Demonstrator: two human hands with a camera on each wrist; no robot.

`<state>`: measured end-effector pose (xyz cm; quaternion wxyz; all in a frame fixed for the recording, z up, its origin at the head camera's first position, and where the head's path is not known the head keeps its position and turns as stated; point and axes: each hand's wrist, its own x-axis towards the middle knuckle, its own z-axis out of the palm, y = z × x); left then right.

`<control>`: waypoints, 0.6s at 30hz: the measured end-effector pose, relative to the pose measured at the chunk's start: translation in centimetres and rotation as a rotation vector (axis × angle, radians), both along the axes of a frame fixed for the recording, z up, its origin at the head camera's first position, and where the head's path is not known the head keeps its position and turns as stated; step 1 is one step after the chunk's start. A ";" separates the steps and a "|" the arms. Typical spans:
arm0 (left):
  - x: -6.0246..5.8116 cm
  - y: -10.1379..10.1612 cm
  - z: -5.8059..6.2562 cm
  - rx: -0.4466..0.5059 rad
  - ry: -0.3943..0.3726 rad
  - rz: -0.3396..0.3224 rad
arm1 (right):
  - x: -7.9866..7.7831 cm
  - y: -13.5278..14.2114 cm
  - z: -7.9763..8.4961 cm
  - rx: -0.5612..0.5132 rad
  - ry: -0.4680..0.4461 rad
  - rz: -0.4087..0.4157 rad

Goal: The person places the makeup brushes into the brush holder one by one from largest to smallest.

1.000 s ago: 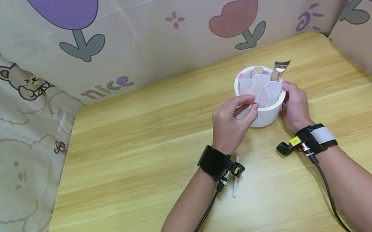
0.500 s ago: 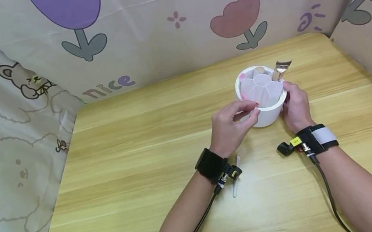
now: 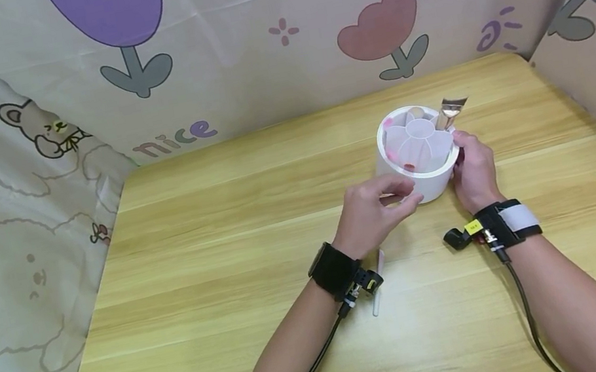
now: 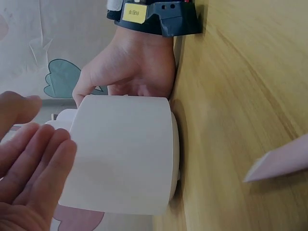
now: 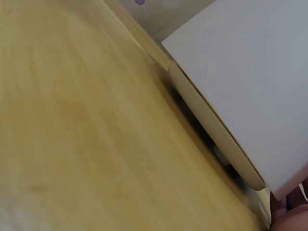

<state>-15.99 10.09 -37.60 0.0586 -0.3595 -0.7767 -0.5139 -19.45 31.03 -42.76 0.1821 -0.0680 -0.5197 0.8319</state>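
Observation:
A white round organizer (image 3: pixel 434 186) stands on the wooden table, with a flower-shaped divider (image 3: pixel 420 128) inside its rim. Small pink pieces (image 3: pixel 392 156) and a small red piece (image 3: pixel 409 167) lie in its compartments. At its back right rises a flat metallic-looking brush (image 3: pixel 449 109). My right hand (image 3: pixel 475 171) grips the organizer's right side, fingers partly hidden behind it. My left hand (image 3: pixel 372 213) hovers by the front left wall, its fingers loosely bent with nothing between them. In the left wrist view, the left fingers (image 4: pixel 45 161) overlap the organizer's wall (image 4: pixel 122 154).
A thin pale pink stick (image 3: pixel 377 281) lies on the table (image 3: pixel 201 283), partly beneath the left wrist camera. Cables run along both forearms from the black wrist straps. A printed curtain (image 3: pixel 243 76) hangs along the table's back and sides.
The red piece, earlier at my left fingertips, now lies in the organizer's front compartment. My left hand has let go and drawn slightly down from the rim. The right hand stays put.

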 end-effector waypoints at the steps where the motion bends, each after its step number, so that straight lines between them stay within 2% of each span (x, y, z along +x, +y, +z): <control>1: 0.1 0.0 0.0 -0.022 -0.005 -0.004 | 0.0 0.0 0.0 0.004 -0.003 -0.003; 9: 0.6 -0.4 0.2 -0.195 -0.006 -0.015 | 0.1 0.0 0.1 0.006 -0.016 -0.001; 15: 0.7 -0.9 0.5 -0.336 -0.050 0.014 | 0.1 0.1 0.3 0.016 -0.030 -0.007; 18: 0.7 -1.1 0.5 -0.417 -0.070 0.007 | 0.1 0.1 0.3 0.016 -0.036 0.000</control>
